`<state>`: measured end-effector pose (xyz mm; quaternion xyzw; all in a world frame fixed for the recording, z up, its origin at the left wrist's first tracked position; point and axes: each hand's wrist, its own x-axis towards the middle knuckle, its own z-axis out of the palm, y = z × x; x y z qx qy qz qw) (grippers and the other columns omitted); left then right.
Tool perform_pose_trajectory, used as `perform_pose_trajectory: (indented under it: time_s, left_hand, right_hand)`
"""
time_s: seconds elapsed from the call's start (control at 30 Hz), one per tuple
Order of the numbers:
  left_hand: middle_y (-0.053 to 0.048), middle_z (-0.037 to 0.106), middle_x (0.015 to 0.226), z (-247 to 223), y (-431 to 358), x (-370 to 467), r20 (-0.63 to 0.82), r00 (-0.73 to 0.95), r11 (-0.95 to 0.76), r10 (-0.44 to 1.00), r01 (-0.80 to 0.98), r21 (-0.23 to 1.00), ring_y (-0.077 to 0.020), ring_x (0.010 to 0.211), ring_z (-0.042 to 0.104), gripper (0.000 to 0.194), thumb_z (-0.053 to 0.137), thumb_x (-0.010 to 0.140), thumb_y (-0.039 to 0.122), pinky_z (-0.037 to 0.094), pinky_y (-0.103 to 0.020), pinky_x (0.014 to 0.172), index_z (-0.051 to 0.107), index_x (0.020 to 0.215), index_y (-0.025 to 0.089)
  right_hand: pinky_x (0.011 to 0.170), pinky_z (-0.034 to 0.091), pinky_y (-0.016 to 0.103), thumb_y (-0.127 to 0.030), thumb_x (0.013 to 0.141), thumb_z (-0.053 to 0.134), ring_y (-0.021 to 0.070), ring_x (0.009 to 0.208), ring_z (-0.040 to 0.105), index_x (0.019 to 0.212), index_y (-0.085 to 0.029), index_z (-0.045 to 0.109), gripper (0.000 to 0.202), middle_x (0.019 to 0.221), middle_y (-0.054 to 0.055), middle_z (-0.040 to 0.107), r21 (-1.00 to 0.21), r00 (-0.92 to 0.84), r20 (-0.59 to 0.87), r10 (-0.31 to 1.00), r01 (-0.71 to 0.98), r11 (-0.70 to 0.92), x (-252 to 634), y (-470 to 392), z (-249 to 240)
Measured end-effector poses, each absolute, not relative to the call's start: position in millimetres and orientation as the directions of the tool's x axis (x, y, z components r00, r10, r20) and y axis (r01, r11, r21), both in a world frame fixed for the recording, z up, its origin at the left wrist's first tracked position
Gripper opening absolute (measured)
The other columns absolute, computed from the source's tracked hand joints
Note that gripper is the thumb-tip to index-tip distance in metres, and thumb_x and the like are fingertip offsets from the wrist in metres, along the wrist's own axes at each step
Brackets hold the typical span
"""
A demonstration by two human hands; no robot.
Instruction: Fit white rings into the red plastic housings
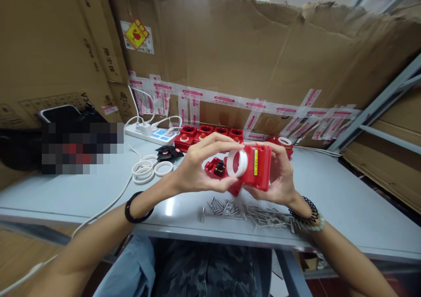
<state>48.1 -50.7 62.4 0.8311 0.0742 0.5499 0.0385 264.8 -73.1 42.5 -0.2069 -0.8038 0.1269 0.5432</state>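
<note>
Two hands gripped the parts above the desk (345,192).
The white ring (237,163), pinched by the left hand (197,172), was best pressed squarely onto the red housing (258,167) clasped in the right hand (279,178).

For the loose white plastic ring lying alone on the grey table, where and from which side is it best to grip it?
Probably pinch the rim of the loose white plastic ring from above. It lies flat and apart from the stacked rings, so a finger can enter its open centre and the thumb press outside.

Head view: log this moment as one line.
left hand: pressing white ring onto red box | right hand: holding red box | table: screws, spare rings, red parts
</note>
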Motion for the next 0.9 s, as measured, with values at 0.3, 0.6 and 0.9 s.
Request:
perform_pose_trajectory:
  time_s: [0.3, 0.6, 0.9]
  left_hand:
    - [-0.008, 0.066, 0.104, 64.5, -52.7, 47.1, 0.906, 0.399, -0.987, 0.145, 0.124, 0.104, -0.0207, 0.098, 0.062, 0.048, 0.073, 0.069, 0.028, 0.054, -0.038, 0.086, 0.06, 0.115, 0.019]
    - [-0.007, 0.067, 0.102, 65.6, -53.6, 46.6, 0.903, 0.397, -0.984, 0.166, 0.129, 0.124, -0.0202, 0.094, 0.063, 0.049, 0.075, 0.07, 0.034, 0.054, -0.036, 0.083, 0.061, 0.114, 0.02]
    - [-0.009, 0.066, 0.105, 65.2, -51.7, 44.6, 0.892, 0.422, -0.986, 0.163, 0.092, 0.136, -0.0206, 0.099, 0.062, 0.053, 0.078, 0.072, 0.037, 0.054, -0.036, 0.087, 0.06, 0.118, 0.018]
  right_hand:
    - [0.098, 0.049, 0.052, -0.025, 0.051, 0.085, 0.0309, 0.117, 0.056, 0.132, -0.032, 0.041, 0.093, 0.13, 0.007, 0.054, -0.394, -0.326, 0.825, 0.461, 0.252, 0.884, 269.4, -71.1, 40.1]
    - [0.099, 0.047, 0.056, -0.027, 0.047, 0.087, 0.0335, 0.118, 0.055, 0.133, -0.034, 0.041, 0.098, 0.13, 0.007, 0.056, -0.342, -0.31, 0.849, 0.428, 0.294, 0.892, 271.3, -70.3, 37.0]
    - [0.099, 0.048, 0.056, -0.028, 0.046, 0.089, 0.034, 0.117, 0.056, 0.134, -0.033, 0.042, 0.1, 0.131, 0.008, 0.055, -0.355, -0.31, 0.851, 0.424, 0.256, 0.899, 271.3, -70.5, 37.3]
